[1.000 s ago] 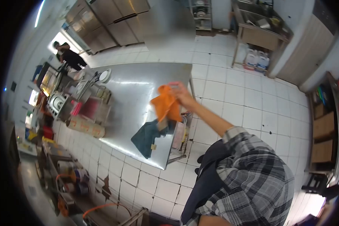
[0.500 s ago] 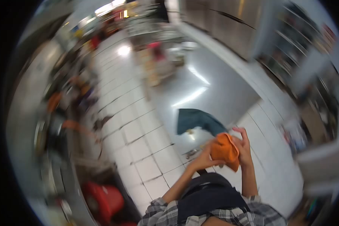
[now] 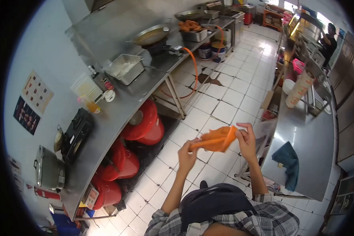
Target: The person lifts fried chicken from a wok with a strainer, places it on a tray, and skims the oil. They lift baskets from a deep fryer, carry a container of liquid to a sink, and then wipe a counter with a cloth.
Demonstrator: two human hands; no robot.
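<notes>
Orange cloth [image 3: 217, 139] stretched between left hand [image 3: 187, 153] and right hand [image 3: 247, 140], both pinching it; mid-fold, probably. Next: bring edges together evenly.

Both hands up over the tiled floor [image 3: 224, 106], orange cloth [image 3: 216, 139] stretched between them: left hand [image 3: 187, 154] pinches its 8 o'clock end, right hand [image 3: 247, 141] its 3 o'clock end. Steel table [image 3: 306, 137] with blue cloth [image 3: 288, 162] at 3 o'clock.

Orange cloth [image 3: 216, 139] between both hands; teal cloth [image 3: 288, 162] on grey steel table [image 3: 310, 133] right of it; red gas cylinders [image 3: 139, 126] left; white floor tiles [image 3: 228, 94].
</notes>
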